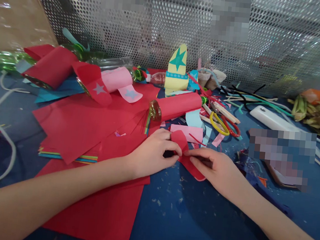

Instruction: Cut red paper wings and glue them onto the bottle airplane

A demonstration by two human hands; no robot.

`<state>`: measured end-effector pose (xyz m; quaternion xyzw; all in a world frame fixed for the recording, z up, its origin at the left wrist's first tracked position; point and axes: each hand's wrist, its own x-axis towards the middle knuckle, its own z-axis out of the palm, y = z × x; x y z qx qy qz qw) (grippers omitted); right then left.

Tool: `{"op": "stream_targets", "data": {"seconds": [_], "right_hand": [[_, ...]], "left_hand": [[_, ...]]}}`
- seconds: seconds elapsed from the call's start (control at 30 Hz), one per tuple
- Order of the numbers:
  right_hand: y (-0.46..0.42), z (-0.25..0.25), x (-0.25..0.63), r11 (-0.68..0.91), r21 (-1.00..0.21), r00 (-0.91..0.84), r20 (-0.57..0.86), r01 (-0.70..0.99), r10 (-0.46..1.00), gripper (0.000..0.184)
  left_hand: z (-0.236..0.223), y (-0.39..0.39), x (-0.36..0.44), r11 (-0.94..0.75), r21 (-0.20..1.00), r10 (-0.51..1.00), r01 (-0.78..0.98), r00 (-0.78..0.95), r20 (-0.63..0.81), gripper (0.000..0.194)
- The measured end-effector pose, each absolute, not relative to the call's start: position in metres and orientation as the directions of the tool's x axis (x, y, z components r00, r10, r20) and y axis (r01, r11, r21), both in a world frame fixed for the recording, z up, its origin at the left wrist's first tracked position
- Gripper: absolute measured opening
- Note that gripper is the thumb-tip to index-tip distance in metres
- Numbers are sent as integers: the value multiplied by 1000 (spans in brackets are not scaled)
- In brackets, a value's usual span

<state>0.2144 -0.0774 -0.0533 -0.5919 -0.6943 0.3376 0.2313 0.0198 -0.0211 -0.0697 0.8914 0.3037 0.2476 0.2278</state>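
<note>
A curved red paper strip (191, 168) with rounded ends is held just above the blue table. My left hand (153, 151) pinches its left edge between thumb and forefinger. From the other side my right hand (214, 169) grips its middle with the fingertips. Just beyond the strip lie a rolled pink paper (185, 131) and a bottle wrapped in red paper (178, 106). Red paper sheets (92, 125) are spread under my left wrist and forearm, over some yellow and blue sheets.
Yellow-handled scissors (219, 124) and red-handled scissors (230, 127) lie among scraps. A white glue gun (272, 118) and a phone (279, 160) are on the right. Other paper-wrapped bottles (52, 67) line the back, before a perforated metal panel (168, 27). A white cord (12, 148) curls at left.
</note>
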Motion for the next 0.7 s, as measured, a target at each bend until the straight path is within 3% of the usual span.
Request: {"op": "stream_targets", "data": {"seconds": [0.3,0.43,0.57,0.7], "right_hand": [[-83,-58,209,340,-513,-296,167,788,940,28],[-83,-54,212,321,-542,-302,126,777,945,27],[-79,-43,220,193,-624,-204,55,757,977,24],[-77,-33,227,147,-651,-101,109,744,989,23]], "left_hand": [[-69,-23,21,-751,475,631,459,710,312,15],[-67,-22,21,-732,511,642,450,706,299,12],[-65,-21,21,-721,552,643,420,702,306,11],[-65,-21,22,-713,560,647,422,704,292,14]]}}
